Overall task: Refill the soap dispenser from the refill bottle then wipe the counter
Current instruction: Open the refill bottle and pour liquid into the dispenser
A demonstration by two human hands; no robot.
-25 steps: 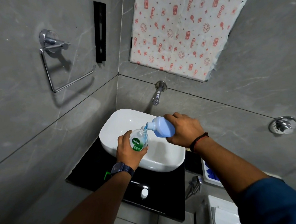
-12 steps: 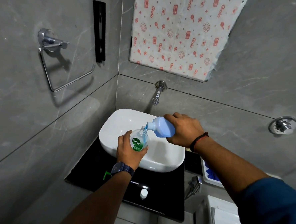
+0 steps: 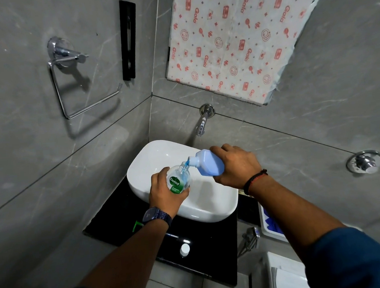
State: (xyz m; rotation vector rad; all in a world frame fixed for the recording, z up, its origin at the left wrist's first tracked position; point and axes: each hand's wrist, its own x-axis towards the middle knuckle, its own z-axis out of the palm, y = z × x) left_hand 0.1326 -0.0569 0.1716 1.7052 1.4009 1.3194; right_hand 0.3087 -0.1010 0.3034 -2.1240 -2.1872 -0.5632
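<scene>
Almost nothing has changed over the last second: same pose, pour ongoing. Left to right.

Chrome towel ring (image 3: 74, 84) on the grey wall, far left, unused. Black glossy table (image 3: 113, 219) carries the white ceramic basin (image 3: 154, 152).

Left hand (image 3: 165, 194) stays wrapped around the clear round soap dispenser with the green Dettol label (image 3: 178, 180), held upright over the basin, open neck up. Pump not fitted. Small white cap (image 3: 184, 249) lies on the table near its front edge, well apart from both bottles.

Thin blue stream (image 3: 187, 164) runs from the nozzle of the pale blue plastic refill bottle (image 3: 209, 162) into the dispenser neck. Nozzle sits just above the neck; touching or not, cannot tell. Refill bottle stays tipped nozzle-down to the left, same tilt as a second ago. Right hand (image 3: 235, 166) closed around its base end, red-and-black thread band on the wrist.

Fill level inside the dispenser is hard to read; some blue tint shows.

Judgement: refill step mid-way, steady pour, no spill visible on the table or basin. Wiping not yet started; no obvious wiping cloth in view.
</scene>
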